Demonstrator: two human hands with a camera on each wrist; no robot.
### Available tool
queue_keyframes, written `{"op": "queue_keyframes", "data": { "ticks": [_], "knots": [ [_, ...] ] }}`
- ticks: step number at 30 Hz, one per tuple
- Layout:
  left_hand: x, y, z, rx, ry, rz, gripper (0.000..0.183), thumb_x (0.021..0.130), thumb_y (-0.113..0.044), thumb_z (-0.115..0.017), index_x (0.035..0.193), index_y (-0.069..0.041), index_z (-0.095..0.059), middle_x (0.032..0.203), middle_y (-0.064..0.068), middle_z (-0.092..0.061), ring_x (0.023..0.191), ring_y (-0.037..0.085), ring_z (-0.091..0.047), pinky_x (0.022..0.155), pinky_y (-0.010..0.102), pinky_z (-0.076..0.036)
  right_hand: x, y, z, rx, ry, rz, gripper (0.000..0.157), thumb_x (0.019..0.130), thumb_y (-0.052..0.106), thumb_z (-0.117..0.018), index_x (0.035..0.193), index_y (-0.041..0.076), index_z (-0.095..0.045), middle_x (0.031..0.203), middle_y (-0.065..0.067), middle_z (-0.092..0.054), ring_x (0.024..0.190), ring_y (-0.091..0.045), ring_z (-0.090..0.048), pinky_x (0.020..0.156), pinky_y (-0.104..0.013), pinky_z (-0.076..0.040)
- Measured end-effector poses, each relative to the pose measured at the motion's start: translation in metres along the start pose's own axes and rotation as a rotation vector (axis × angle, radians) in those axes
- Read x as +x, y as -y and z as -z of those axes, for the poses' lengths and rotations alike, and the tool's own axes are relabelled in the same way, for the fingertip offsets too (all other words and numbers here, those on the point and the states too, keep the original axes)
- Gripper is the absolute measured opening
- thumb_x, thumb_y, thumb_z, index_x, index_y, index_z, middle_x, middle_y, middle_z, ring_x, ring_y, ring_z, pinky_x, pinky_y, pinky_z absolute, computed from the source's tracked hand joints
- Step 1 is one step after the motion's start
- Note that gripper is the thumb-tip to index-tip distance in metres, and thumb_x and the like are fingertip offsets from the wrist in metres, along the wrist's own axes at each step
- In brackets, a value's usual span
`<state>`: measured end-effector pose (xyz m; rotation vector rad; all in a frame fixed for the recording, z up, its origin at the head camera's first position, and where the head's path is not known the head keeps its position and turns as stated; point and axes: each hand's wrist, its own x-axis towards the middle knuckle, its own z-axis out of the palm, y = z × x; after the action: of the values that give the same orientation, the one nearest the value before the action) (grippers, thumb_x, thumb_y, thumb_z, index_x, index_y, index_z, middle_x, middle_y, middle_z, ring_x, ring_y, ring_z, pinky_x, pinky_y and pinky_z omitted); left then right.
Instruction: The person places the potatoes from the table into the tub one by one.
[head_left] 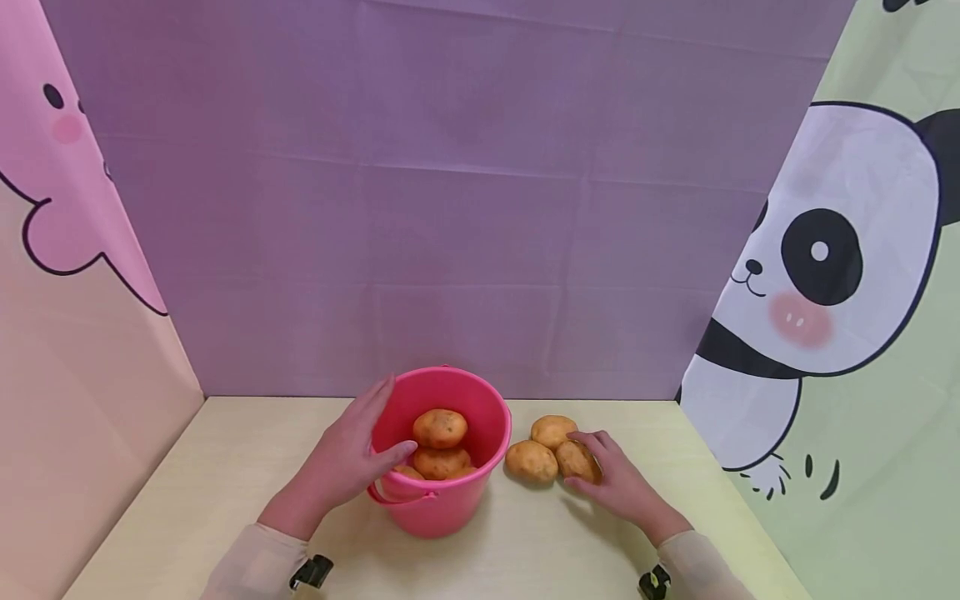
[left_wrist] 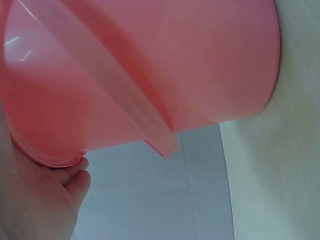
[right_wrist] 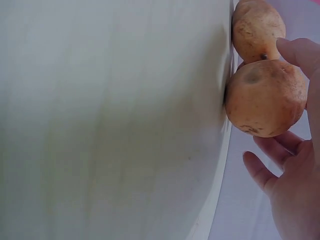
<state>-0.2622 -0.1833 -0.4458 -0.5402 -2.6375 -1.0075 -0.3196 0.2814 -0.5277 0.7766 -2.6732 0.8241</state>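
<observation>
A pink bucket (head_left: 444,504) stands on the table with several potatoes (head_left: 440,428) inside. My left hand (head_left: 352,454) holds its left rim, the thumb over the near edge and the fingers along the far left side. In the left wrist view, the fingertips show at the bucket's rim (left_wrist: 60,161). Right of the bucket, three potatoes lie close together. My right hand (head_left: 618,483) grips the nearest right one, a potato (head_left: 576,462) still on the table, with fingers on its far side and thumb on its near side. The right wrist view shows that potato (right_wrist: 265,99) beside another potato (right_wrist: 256,30).
The other two loose potatoes, the left one (head_left: 531,462) and the back one (head_left: 553,432), touch or nearly touch the gripped one. The bucket's handle (head_left: 397,498) hangs down in front. A purple cloth (head_left: 465,208) backs the pale table (head_left: 525,558), with printed panels at both sides.
</observation>
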Motion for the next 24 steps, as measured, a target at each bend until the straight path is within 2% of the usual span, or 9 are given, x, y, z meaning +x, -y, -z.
{"op": "queue_keyframes", "data": {
  "ticks": [6, 18, 24],
  "knots": [
    [0.0007, 0.0006, -0.0011, 0.004, -0.003, -0.004, 0.11, 0.095, -0.061, -0.079, 0.176, -0.007, -0.027, 0.178, 0.019, -0.031, 0.16, 0.048, -0.034, 0.105, 0.069, -0.057, -0.0004, -0.0022, -0.001, 0.03, 0.035, -0.029, 0.069, 0.094, 0.027, -0.091, 0.155, 0.017, -0.059, 0.131, -0.002, -0.059, 0.11, -0.018, -0.062, 0.097, -0.042, -0.059],
    [0.0016, 0.0015, -0.0025, -0.006, 0.0, 0.009, 0.113, 0.093, -0.06, -0.082, 0.176, -0.007, -0.026, 0.178, 0.018, -0.031, 0.159, 0.048, -0.035, 0.102, 0.067, -0.059, 0.0017, -0.0019, -0.0019, 0.046, 0.056, -0.003, 0.066, 0.094, 0.017, -0.09, 0.153, 0.015, -0.058, 0.13, -0.007, -0.058, 0.112, -0.022, -0.063, 0.098, -0.049, -0.059],
    [0.0016, 0.0012, -0.0026, -0.008, -0.001, 0.01, 0.113, 0.092, -0.058, -0.083, 0.176, -0.007, -0.027, 0.178, 0.018, -0.031, 0.159, 0.048, -0.035, 0.101, 0.066, -0.06, 0.0023, -0.0013, 0.0002, 0.058, 0.021, -0.001, 0.066, 0.09, 0.009, -0.088, 0.15, 0.017, -0.061, 0.127, -0.005, -0.058, 0.107, -0.019, -0.062, 0.091, -0.04, -0.06]
  ]
}}
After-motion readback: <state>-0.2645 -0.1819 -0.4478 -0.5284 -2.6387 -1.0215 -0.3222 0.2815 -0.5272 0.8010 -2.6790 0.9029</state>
